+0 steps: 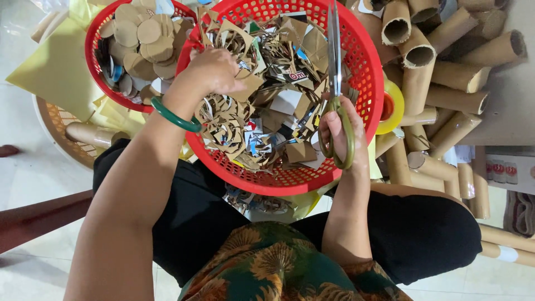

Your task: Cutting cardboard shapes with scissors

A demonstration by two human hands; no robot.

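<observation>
**A:** head cam, looking straight down; the left hand (209,71) is buried knuckles-up in the cardboard scraps (262,111) near the left rim of the big red basket (365,61); fingers curled into the pile, though I can't tell what they've actually got; green bangle (174,117) on that wrist.

**B:** yep; right hand (340,131) sits at the basket's lower right rim, wrapped tight around the green handles of the scissors (336,72); blades shut and pointing up across the scraps toward the far rim.

**A:** the smaller red basket (92,53) of cardboard discs (147,42) touches the big one's upper left; cardboard tubes (440,72) piled just right of it, yellow tape roll (393,106) against that rim.
</observation>
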